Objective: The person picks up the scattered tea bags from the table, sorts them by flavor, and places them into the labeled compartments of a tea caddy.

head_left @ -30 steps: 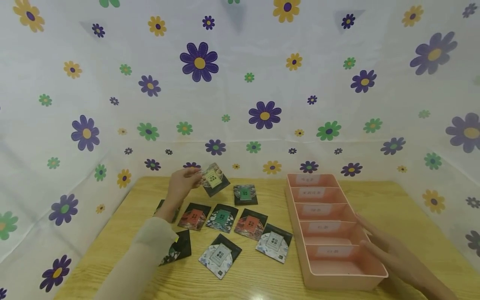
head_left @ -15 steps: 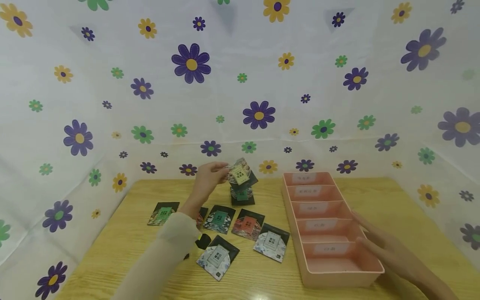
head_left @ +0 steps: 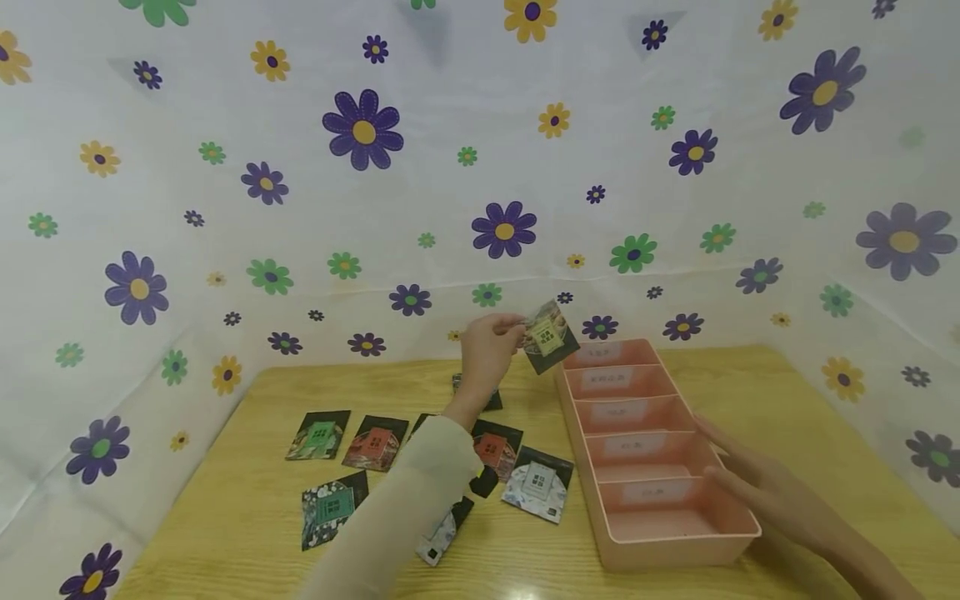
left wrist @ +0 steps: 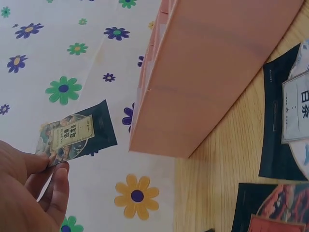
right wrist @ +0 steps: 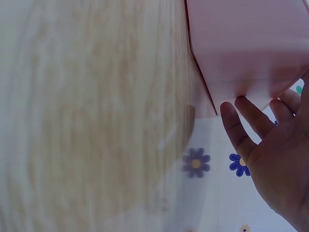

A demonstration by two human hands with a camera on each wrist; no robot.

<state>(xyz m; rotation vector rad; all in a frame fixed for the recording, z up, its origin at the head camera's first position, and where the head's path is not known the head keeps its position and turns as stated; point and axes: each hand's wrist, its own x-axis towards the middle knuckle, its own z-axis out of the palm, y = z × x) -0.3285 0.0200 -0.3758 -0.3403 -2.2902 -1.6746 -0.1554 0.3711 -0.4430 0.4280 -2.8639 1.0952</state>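
My left hand (head_left: 489, 354) pinches a flat tea sachet (head_left: 550, 336) by its edge, between thumb and fingers. The sachet has a yellow label and a dark end; it is tilted, in the air by the far left corner of a pink divided box (head_left: 678, 553). In the left wrist view the sachet (left wrist: 77, 134) is apart from the box wall (left wrist: 203, 87). My right hand (head_left: 772, 496) rests against the box's right side. Its fingers (right wrist: 236, 126) are spread and fairly straight, touching the wall in the right wrist view.
Several sachets lie on the wooden table (head_left: 225, 517) left of the box: green-labelled (head_left: 318, 435), red-labelled (head_left: 377, 442) and white-labelled (head_left: 538, 485) ones. The left forearm covers some. Paper labels mark the box's compartments. A flowered cloth (head_left: 420, 208) hangs behind and at the sides.
My left hand has carried the yellow-labelled sachet rightward, from above the left sachets to the box's far end. My right hand stays at the box. The head view has shifted slightly.
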